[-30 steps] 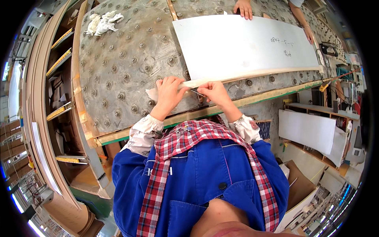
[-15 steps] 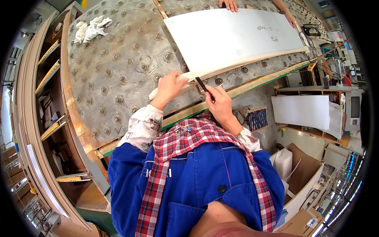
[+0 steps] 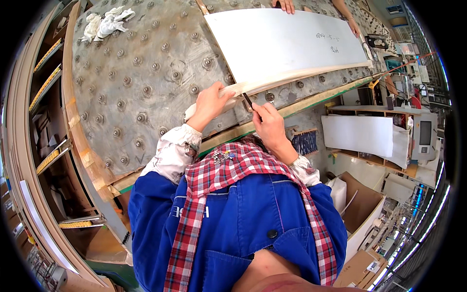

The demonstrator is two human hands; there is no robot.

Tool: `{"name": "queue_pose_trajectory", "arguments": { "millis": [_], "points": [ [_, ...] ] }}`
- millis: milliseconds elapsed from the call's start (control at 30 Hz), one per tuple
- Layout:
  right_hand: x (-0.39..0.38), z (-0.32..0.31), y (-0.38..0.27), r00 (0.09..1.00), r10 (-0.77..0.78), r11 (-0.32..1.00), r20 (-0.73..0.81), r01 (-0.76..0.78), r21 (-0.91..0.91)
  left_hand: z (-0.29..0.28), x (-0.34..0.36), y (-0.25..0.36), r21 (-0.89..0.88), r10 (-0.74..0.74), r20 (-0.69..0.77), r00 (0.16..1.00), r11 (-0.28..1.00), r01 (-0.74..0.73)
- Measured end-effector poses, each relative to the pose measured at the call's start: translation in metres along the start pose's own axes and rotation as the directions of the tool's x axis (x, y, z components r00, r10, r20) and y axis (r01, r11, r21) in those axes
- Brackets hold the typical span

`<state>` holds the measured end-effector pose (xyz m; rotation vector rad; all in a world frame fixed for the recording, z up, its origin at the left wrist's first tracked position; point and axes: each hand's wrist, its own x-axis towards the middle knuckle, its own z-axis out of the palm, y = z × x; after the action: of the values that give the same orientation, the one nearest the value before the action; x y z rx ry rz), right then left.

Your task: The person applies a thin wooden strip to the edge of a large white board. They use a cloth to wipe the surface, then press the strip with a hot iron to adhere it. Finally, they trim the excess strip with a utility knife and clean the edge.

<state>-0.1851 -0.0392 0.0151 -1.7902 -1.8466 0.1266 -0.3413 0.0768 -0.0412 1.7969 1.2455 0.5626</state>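
A large white panel (image 3: 287, 44) lies on a grey table studded with metal ball rollers (image 3: 146, 78). My left hand (image 3: 211, 101) presses on the panel's near corner, with a white cloth (image 3: 192, 111) under its palm. My right hand (image 3: 267, 124) pinches a small dark tool (image 3: 247, 100) whose tip touches the panel's front edge just right of the corner. Another person's hands (image 3: 287, 5) rest on the panel's far edge.
White rags (image 3: 104, 22) lie at the table's far left corner. A wooden rail (image 3: 272, 119) runs along the table's near edge. Shelving (image 3: 46, 97) stands on the left. White boards on a rack (image 3: 362, 136) and cardboard boxes (image 3: 357, 207) are on the right.
My view has shifted, so the table and panel sit higher in the picture. My right hand moved left along the panel's edge toward the corner, closer to my left hand.
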Motion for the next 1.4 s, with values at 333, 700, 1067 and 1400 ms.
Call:
{"name": "queue_pose_trajectory", "arguments": {
  "millis": [333,700,1067,1400],
  "points": [
    [0.006,0.000,-0.005,0.993,-0.025,0.995,0.117,0.036,-0.090,0.001,-0.002,0.006,0.034,-0.098,0.018,0.995,0.995,0.097],
    [-0.001,0.025,0.012,0.990,-0.087,0.986,0.108,0.101,-0.129,0.005,-0.001,0.000,0.000,-0.122,-0.031,0.992,0.993,0.122],
    [-0.012,0.037,0.021,0.981,-0.184,0.975,-0.053,0.175,-0.135,0.004,-0.005,-0.004,0.092,-0.142,-0.109,0.984,0.984,0.152],
    [-0.011,0.022,0.017,0.980,-0.195,0.976,-0.034,0.191,-0.103,0.006,-0.006,-0.006,0.151,-0.085,-0.139,0.987,0.983,0.106]
  ]
}}
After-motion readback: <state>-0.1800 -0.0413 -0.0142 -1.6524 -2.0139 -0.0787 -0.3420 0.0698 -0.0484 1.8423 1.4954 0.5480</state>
